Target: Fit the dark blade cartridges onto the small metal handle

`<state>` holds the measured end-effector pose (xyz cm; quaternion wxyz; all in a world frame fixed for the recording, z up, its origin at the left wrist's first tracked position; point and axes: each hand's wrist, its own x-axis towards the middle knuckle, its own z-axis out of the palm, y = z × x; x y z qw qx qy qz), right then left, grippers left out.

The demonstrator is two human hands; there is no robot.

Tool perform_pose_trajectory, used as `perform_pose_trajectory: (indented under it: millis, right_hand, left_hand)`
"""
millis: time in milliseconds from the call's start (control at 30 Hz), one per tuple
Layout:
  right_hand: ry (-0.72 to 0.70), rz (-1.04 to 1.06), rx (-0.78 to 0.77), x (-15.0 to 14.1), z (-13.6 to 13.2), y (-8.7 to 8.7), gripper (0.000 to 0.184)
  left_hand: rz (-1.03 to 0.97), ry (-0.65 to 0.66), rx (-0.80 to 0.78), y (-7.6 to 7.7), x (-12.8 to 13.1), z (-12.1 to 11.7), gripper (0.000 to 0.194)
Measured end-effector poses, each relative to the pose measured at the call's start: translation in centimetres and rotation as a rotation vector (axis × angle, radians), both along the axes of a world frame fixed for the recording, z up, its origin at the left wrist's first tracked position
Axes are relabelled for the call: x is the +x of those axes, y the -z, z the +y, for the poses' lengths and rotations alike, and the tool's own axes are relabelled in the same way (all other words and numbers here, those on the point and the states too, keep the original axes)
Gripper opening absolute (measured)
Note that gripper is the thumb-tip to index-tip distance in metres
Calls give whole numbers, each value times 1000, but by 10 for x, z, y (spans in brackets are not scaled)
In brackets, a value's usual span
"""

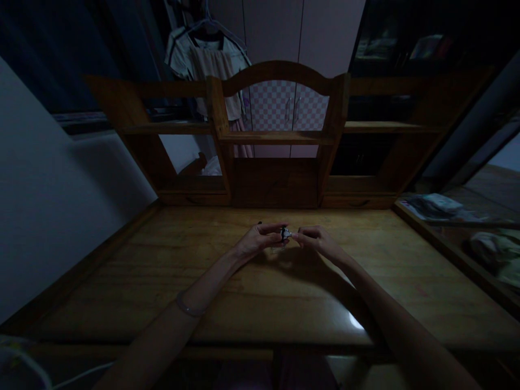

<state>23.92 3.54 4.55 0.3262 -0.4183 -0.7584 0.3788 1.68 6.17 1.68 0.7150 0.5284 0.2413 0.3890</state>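
Observation:
Both my hands meet above the middle of a wooden desk (162,271) in dim light. My left hand (260,238) pinches a small dark and silvery object (285,233) between thumb and fingers. My right hand (316,238) is curled, its fingertips pinched on the same object from the right. What the object is stays too small and dark to tell. A thin bracelet (187,307) circles my left wrist.
A wooden hutch with shelves (280,135) stands along the desk's back edge. Clothes on a hanger (211,59) hang behind it, before pale cupboard doors. A white wall runs along the left. Cloth and papers (442,206) lie on a surface at the right. A white cable (77,374) shows at the bottom left.

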Motion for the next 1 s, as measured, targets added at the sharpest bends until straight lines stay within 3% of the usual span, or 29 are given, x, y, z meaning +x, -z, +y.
perform_pose_trajectory:
  millis: [300, 833, 1000]
  right_hand:
    - [20, -46, 37, 0, 1, 3, 48]
    - [-79, -59, -32, 4, 2, 4, 46]
    - [-92, -90, 58, 5, 0, 6, 44]
  left_hand:
    - [38, -60, -49, 0, 0, 0, 56]
    - [119, -69, -3, -3, 0, -3, 55]
    - [157, -93, -7, -5, 0, -3, 56]
